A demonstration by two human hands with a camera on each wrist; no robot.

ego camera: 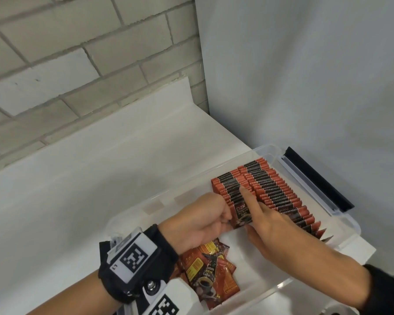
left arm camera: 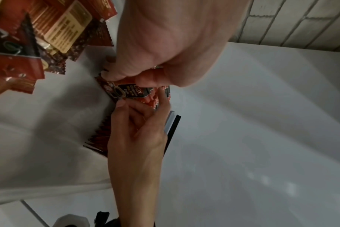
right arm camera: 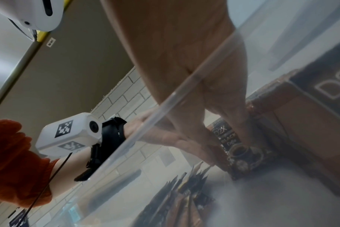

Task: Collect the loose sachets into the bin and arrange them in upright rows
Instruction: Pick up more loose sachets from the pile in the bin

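A clear plastic bin (ego camera: 259,267) sits on a white counter. Two upright rows of red-and-black sachets stand in it, a shorter left row (ego camera: 231,187) and a longer right row (ego camera: 280,196). My left hand (ego camera: 226,218) curls round the left edge of the front sachet (ego camera: 242,214) of the left row. My right hand (ego camera: 248,210) lays its index finger over the row's tops, with the thumb at that sachet's lower edge. The left wrist view shows both hands pinching the same sachet (left arm camera: 126,92). Loose sachets (ego camera: 212,269) lie in a heap in the bin's near left part.
The bin's lid (ego camera: 316,178), with a black edge, lies along the right side against a plain white wall. A grey brick wall (ego camera: 77,64) stands behind the counter (ego camera: 77,189). White bin floor shows between the heap and the rows.
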